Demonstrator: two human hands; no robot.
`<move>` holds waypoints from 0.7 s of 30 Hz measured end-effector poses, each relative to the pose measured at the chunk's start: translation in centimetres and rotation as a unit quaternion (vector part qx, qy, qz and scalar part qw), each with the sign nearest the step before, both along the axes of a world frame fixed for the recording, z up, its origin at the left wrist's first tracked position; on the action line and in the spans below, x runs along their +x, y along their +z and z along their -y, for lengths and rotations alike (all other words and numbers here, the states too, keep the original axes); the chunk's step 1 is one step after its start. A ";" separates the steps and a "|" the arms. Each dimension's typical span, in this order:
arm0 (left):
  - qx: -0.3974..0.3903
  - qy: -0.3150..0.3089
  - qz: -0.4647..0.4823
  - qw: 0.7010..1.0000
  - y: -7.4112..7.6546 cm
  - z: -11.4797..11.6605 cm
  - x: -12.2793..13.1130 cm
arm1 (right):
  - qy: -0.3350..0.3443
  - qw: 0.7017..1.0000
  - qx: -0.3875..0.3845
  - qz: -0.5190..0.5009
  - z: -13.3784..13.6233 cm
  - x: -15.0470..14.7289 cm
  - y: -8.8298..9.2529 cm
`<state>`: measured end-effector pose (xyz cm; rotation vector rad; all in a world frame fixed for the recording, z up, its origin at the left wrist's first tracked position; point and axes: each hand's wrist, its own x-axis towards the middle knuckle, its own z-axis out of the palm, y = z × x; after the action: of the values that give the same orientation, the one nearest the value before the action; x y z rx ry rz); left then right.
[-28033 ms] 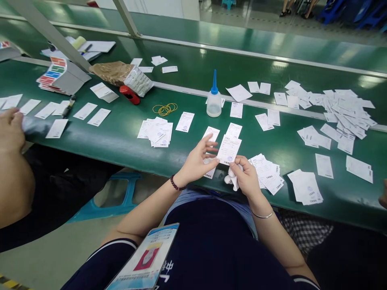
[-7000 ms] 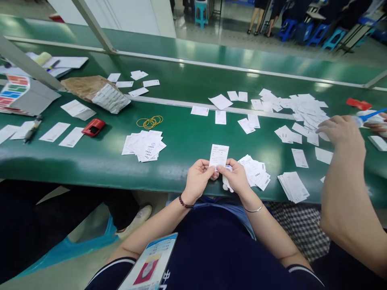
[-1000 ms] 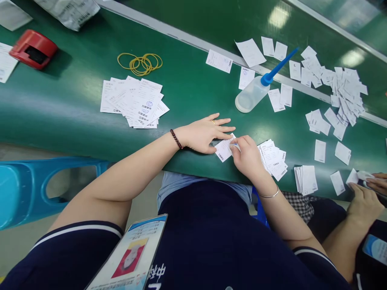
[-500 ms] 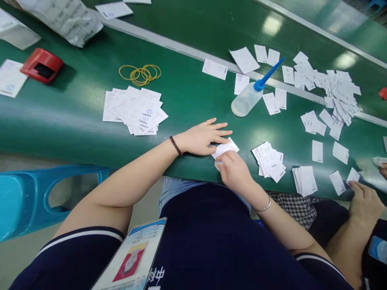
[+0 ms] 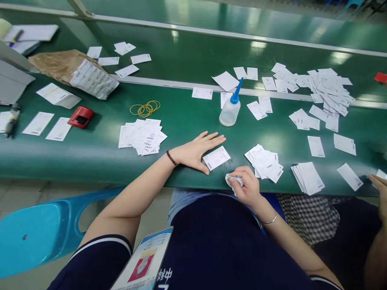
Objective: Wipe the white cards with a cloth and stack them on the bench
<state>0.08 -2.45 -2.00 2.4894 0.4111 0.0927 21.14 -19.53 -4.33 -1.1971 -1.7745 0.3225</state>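
My left hand (image 5: 196,153) lies on the green table with its fingers spread, its thumb and forefinger on either side of a small printed card (image 5: 217,158). My right hand (image 5: 246,183) is closed around a crumpled white cloth (image 5: 232,181) near the table's front edge, just below and right of that card. To the right of the card lies a fanned stack of printed cards (image 5: 266,161). Left of my left hand is a larger heap of cards (image 5: 143,137), some bearing a round blue stamp. A squeeze bottle (image 5: 230,110) with a blue nozzle stands beyond the hands.
Yellow rubber bands (image 5: 145,108) and a red self-inking stamp (image 5: 81,117) lie at left, with a wrapped packet (image 5: 93,80) behind. Many loose cards (image 5: 329,94) spread over the right. A co-worker's hand (image 5: 381,193) is at the right edge. A blue stool (image 5: 33,229) stands at lower left.
My right hand has drawn back from the card toward the right with the cloth, leaving the card's printed face in full view. The view has shifted, showing more of the table's far left.
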 end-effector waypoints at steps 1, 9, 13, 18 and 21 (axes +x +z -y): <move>0.002 0.001 -0.012 1.000 0.2 0.2 0.1 | 0.007 1.000 0.007 -0.001 0.0 0.0 0.0; 0.057 0.256 -0.088 0.961 0.8 8.0 0.2 | 0.024 0.999 0.027 -0.032 0.2 0.4 0.2; 0.082 0.329 -0.028 0.940 0.0 11.0 0.3 | 0.044 0.999 0.028 0.003 0.2 0.1 -0.2; 0.136 0.308 -0.021 0.941 -0.4 10.8 0.0 | 0.070 0.992 0.004 0.103 -0.4 -0.1 -1.3; 0.141 0.302 -0.010 0.943 -1.5 10.0 -0.2 | 0.076 0.986 -0.017 0.144 -0.9 0.0 -1.9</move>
<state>-0.16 -12.41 -3.52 2.5457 1.2365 0.3952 21.12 -18.62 -6.25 -1.1816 -2.1254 0.2800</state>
